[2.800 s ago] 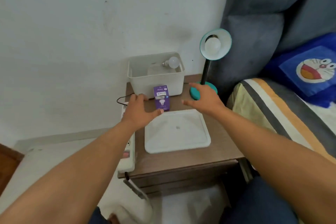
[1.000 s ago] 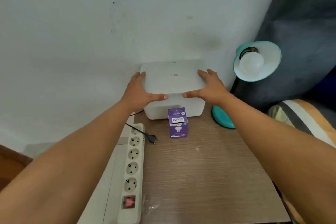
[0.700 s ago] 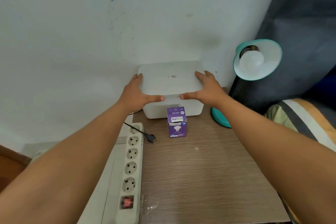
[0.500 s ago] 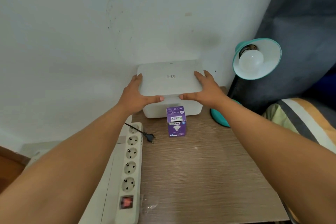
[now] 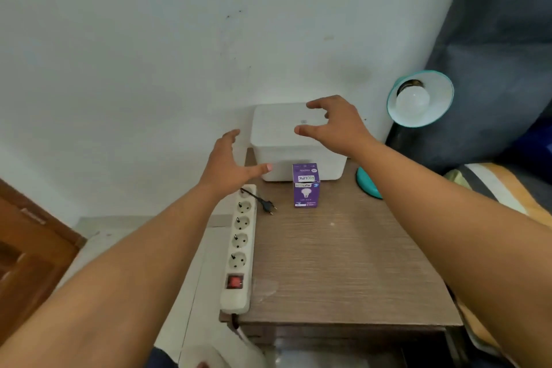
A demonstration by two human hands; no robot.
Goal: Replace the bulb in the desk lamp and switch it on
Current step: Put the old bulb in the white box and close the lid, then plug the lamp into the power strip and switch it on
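Note:
A teal desk lamp (image 5: 430,116) stands at the table's back right, its shade facing me with a white bulb (image 5: 412,99) screwed in; its teal base (image 5: 368,184) shows beside my right forearm. A purple bulb box (image 5: 305,185) stands upright in front of a white lidded bin (image 5: 298,143) by the wall. My left hand (image 5: 230,164) hovers open just left of the bin, off the lid. My right hand (image 5: 334,125) floats open above the lid, fingers spread. The lamp's black plug (image 5: 268,207) lies loose on the table.
A white power strip (image 5: 239,251) with a red switch runs along the left edge of the wooden bedside table (image 5: 343,266). A white wall is behind, a brown door at far left, and a grey headboard and striped bedding at right.
The lid that lay on the table is now on the bin. Both hands, pressing the lid half a second ago, have let go and lifted away, fingers spread.

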